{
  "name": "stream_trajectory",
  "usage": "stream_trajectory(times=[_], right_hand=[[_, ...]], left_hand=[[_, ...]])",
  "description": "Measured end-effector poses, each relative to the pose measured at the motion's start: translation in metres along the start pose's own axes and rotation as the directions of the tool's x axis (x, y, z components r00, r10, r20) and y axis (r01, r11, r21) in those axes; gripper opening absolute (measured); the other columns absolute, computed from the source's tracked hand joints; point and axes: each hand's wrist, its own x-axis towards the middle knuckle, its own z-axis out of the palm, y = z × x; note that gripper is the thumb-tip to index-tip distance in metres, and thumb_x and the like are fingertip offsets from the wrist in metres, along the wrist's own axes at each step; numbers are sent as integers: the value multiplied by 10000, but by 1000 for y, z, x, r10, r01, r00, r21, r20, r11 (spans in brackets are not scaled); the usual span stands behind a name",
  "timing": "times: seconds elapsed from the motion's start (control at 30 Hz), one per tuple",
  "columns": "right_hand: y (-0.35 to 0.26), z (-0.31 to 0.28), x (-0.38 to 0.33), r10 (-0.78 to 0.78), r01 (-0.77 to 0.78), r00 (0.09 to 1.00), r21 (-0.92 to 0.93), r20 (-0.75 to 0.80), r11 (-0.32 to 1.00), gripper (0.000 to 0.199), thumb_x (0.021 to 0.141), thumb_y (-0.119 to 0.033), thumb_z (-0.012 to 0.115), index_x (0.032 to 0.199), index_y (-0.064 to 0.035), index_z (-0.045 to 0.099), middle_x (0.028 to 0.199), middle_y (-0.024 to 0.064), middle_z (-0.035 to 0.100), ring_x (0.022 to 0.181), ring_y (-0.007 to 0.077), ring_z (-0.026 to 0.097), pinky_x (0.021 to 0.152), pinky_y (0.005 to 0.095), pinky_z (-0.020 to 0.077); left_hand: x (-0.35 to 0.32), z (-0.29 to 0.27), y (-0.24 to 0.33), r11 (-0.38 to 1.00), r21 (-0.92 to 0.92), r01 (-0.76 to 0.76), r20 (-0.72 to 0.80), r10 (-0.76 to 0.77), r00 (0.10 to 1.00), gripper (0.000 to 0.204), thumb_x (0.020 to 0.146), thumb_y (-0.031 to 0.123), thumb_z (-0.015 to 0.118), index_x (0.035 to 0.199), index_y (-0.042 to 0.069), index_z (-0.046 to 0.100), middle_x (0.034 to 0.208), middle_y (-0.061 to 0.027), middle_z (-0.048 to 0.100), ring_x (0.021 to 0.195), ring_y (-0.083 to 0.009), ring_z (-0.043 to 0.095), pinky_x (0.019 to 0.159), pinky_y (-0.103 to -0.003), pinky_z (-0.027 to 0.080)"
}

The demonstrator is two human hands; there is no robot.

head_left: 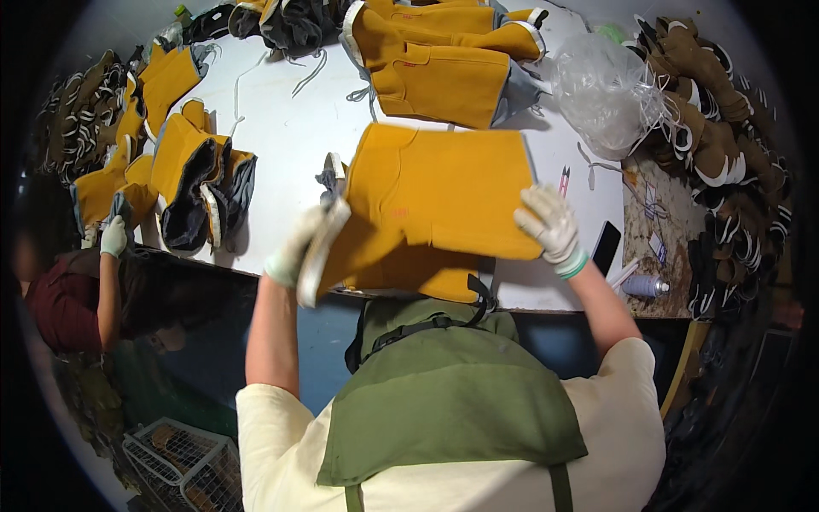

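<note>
Yellow boot point(452, 183) is held between gloved hands point(294, 247) point(552, 226).

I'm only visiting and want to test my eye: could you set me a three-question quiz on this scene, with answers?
1. Pick one: the right hand meets the held yellow boot at its (a) sole, (b) toe, (c) open top end.
2. True or false: the clear plastic bag is to the right of the held yellow boot.
3. What covers the left hand?

Key:
1. c
2. True
3. A white glove with a green cuff
</note>
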Motion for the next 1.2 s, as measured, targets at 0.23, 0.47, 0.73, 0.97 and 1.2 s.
stream_trajectory(times=[0.23, 0.47, 0.73, 0.97, 1.2], right_hand=[[27, -126, 108, -68, 42, 990, -209, -121, 977, 280, 843, -106, 644, 1122, -93, 655, 1094, 118, 689, 1015, 280, 657, 831, 371, 566], [-17, -206, 127, 37, -46, 999, -332, -34, 942, 446, 791, -117, 712, 1190, 60, 621, 1093, 218, 678, 963, 354, 678, 846, 387, 542], [-36, -226, 97, 275, -250, 961, -378, 12, 891, 330, 827, -9, 647, 1142, 86, 634, 1072, 212, 682, 936, 351, 675, 836, 378, 533], [-62, -225, 102, 452, -421, 892, -333, 19, 844, 346, 777, 108, 597, 1118, 66, 636, 1096, 231, 672, 984, 360, 672, 884, 386, 518], [-102, -196, 146, 422, -366, 899, -329, 115, 870, 423, 722, 68, 652, 1144, 43, 630, 1146, 240, 645, 1013, 378, 666, 866, 391, 549]], left_hand=[[47, 41, 127, 770, 195, -607, 256, 557, 790, 677, 982, 529, 428, 1437, 29, 385, 1453, -159, 435, 1292, -266, 476, 1017, -460, 458], [83, -8, 75, 746, -636, -195, 265, 448, 854, 683, 996, 526, 410, 1342, -58, 477, 1323, -285, 520, 1188, -355, 571, 1001, -486, 491], [52, -37, -1, 973, 219, -80, -258, 137, 956, 459, 970, 374, 538, 1199, -20, 592, 978, -92, 683, 959, -104, 629, 853, -275, 499], [42, -15, -85, 145, 943, -298, 182, 525, 831, 415, 798, 199, 714, 1158, 19, 613, 1031, -158, 619, 981, -338, 595, 882, -416, 486], [41, 4, -84, 57, 992, -115, 77, 454, 888, 430, 803, 288, 706, 1144, 31, 647, 1090, -165, 618, 1016, -337, 585, 894, -417, 481]])
